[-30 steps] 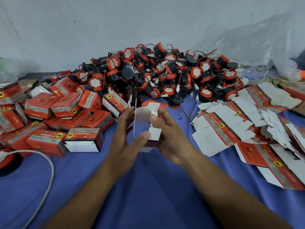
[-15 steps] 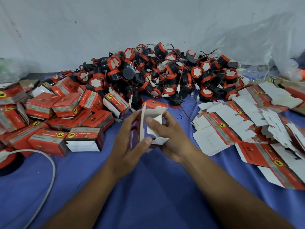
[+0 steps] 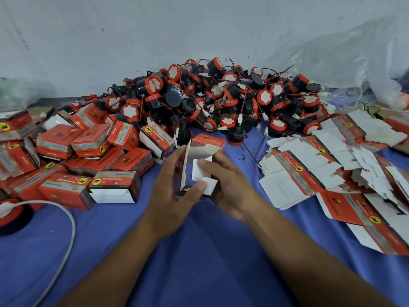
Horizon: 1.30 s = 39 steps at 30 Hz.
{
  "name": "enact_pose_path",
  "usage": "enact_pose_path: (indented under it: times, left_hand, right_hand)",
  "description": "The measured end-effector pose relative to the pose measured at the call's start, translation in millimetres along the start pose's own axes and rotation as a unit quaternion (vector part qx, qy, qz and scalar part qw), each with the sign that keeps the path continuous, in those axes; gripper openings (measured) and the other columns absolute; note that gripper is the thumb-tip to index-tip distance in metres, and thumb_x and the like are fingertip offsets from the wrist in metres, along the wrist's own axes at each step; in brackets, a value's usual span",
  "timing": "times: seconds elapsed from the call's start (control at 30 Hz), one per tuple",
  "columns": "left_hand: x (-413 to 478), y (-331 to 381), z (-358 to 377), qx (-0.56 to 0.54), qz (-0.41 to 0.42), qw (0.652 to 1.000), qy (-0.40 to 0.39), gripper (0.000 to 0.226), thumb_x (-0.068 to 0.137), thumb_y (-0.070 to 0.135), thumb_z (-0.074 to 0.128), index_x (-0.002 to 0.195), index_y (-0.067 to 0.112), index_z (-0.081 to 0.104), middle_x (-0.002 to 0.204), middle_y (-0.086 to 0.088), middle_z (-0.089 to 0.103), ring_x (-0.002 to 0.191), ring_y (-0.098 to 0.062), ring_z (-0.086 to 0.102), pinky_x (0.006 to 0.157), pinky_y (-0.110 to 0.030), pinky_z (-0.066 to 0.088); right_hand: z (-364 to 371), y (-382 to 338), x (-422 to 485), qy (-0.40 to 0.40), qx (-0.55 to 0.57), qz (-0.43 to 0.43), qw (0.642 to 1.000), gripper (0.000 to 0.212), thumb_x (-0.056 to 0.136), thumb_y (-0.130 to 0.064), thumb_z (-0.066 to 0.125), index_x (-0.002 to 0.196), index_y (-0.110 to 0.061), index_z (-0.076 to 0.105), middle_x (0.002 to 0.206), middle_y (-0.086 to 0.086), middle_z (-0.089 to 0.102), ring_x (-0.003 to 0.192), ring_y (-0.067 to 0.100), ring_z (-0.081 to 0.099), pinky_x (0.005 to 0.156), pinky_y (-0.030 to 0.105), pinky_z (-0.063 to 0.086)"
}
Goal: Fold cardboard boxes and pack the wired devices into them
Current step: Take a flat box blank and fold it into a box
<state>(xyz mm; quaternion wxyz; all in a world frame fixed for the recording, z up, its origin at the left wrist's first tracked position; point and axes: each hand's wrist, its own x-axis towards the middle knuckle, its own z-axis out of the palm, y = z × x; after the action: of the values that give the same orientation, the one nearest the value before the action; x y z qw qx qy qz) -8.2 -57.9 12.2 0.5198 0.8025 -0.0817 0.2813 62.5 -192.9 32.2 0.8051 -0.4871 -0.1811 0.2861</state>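
1 half-folded carton [image 3: 199,152]: seemingly light, crushable card; my left hand [image 3: 172,196] and right hand [image 3: 230,185] gripped its side walls.

Both arms are bare all the way up from the lower edge of the view. The left forearm [image 3: 119,262] and the right forearm [image 3: 309,258] are lean and smooth, and they narrow toward the wrists. The left hand [image 3: 170,196] is bare too, with long slim fingers and a short, neatly cut thumbnail [image 3: 201,186] that looks pale and a little glossy. The right hand [image 3: 232,189] is likewise bare. Its knuckles [image 3: 230,171] make low ridges across the back, and the wrist below runs into the forearm in one even line.
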Motion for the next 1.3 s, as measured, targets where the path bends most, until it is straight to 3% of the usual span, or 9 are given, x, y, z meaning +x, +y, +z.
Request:
enact_pose_path:
  times: [0.13, 0.27, 0.4, 0.6, 0.77, 0.87, 1.07, 1.23, 1.3]
  left_hand:
    - [-0.5, 0.2, -0.9, 0.000, -0.004, 1.000, 0.003, 0.075, 0.089, 0.036, 0.066, 0.150, 0.010, 0.032, 0.150, 0.006, 0.042, 0.139, -0.004, 0.039, 0.106, -0.014, 0.036]
    - [0.9, -1.2, -2.3, 0.062, 0.044, 0.997, -0.033, 0.074, 0.088, 0.037, 0.064, 0.149, 0.008, 0.034, 0.149, -0.002, 0.042, 0.141, -0.014, 0.039, 0.111, -0.024, 0.036]
    - [0.7, -3.1, -1.8, 0.108, 0.067, 0.991, -0.041, 0.075, 0.088, 0.042, 0.064, 0.150, 0.015, 0.032, 0.149, -0.003, 0.040, 0.142, -0.016, 0.036, 0.114, -0.028, 0.034]
    - [4.3, 1.5, -12.4, 0.081, 0.026, 0.996, 0.018, 0.093, 0.072, 0.071, 0.066, 0.146, 0.043, 0.018, 0.141, 0.004, 0.037, 0.134, -0.018, 0.041, 0.107, -0.035, 0.040]
    - [3.9, 3.1, -11.5, 0.028, -0.014, 0.996, 0.084, 0.099, 0.061, 0.055, 0.081, 0.140, 0.022, 0.032, 0.135, -0.002, 0.046, 0.125, -0.021, 0.052, 0.101, -0.041, 0.049]
    - [4.7, 4.2, -13.3, -0.004, -0.022, 0.994, 0.109, 0.093, 0.065, 0.050, 0.081, 0.137, 0.017, 0.033, 0.130, 0.006, 0.049, 0.123, -0.019, 0.054, 0.099, -0.041, 0.052]
    - [2.7, 7.4, -14.0, 0.030, 0.067, 0.997, 0.036, 0.082, 0.076, 0.034, 0.079, 0.139, 0.013, 0.032, 0.140, 0.007, 0.045, 0.131, -0.024, 0.049, 0.102, -0.035, 0.048]
    - [1.6, 13.5, -4.4, 0.087, 0.121, 0.989, 0.018, 0.085, 0.072, 0.016, 0.085, 0.139, -0.001, 0.035, 0.144, -0.011, 0.044, 0.135, -0.026, 0.047, 0.104, -0.032, 0.045]
    - [0.8, 14.5, -3.6, 0.102, 0.120, 0.987, 0.039, 0.084, 0.073, 0.022, 0.083, 0.139, -0.001, 0.036, 0.140, -0.012, 0.045, 0.132, -0.023, 0.048, 0.103, -0.030, 0.045]
  right_hand:
    - [-0.3, -1.4, 0.9, 0.009, -0.003, 0.023, 1.000, 0.014, 0.090, -0.031, 0.066, 0.101, -0.027, 0.072, 0.095, 0.000, 0.066, 0.089, 0.022, 0.065, 0.073, 0.041, 0.055]
    - [-2.8, -3.8, 3.0, 0.003, -0.035, 0.050, 0.998, 0.051, 0.083, -0.040, 0.072, 0.128, -0.017, 0.062, 0.132, 0.022, 0.059, 0.122, 0.044, 0.058, 0.098, 0.068, 0.047]
    - [-6.5, -11.3, 1.0, -0.017, -0.038, 0.052, 0.998, 0.036, 0.080, -0.022, 0.072, 0.116, -0.018, 0.065, 0.117, 0.017, 0.067, 0.109, 0.039, 0.066, 0.088, 0.057, 0.053]
    - [-18.7, -31.6, -3.8, -0.095, 0.003, 0.082, 0.992, 0.044, 0.088, -0.022, 0.052, 0.130, -0.015, 0.062, 0.139, 0.026, 0.055, 0.127, 0.048, 0.053, 0.094, 0.055, 0.051]
    - [-15.1, -26.2, -7.9, -0.145, -0.018, 0.053, 0.988, 0.068, 0.084, -0.038, 0.075, 0.143, -0.014, 0.049, 0.140, 0.018, 0.057, 0.122, 0.042, 0.058, 0.100, 0.051, 0.050]
    - [-9.2, -24.1, -8.5, -0.149, -0.090, 0.018, 0.984, 0.068, 0.084, -0.009, 0.072, 0.145, -0.015, 0.044, 0.145, 0.021, 0.051, 0.112, 0.035, 0.061, 0.103, 0.050, 0.047]
    - [-3.0, -26.3, -9.7, -0.114, -0.070, -0.004, 0.991, 0.070, 0.078, 0.005, 0.066, 0.142, -0.015, 0.048, 0.132, 0.020, 0.059, 0.094, 0.028, 0.062, 0.073, 0.031, 0.055]
    - [-0.9, -27.3, -8.4, -0.085, -0.116, -0.015, 0.989, 0.075, 0.073, 0.009, 0.070, 0.140, -0.019, 0.049, 0.136, 0.025, 0.052, 0.105, 0.032, 0.059, 0.091, 0.055, 0.052]
    - [-0.8, -27.3, -7.7, -0.073, -0.141, -0.016, 0.987, 0.077, 0.074, 0.005, 0.073, 0.141, -0.026, 0.049, 0.131, 0.017, 0.057, 0.104, 0.025, 0.062, 0.090, 0.050, 0.055]
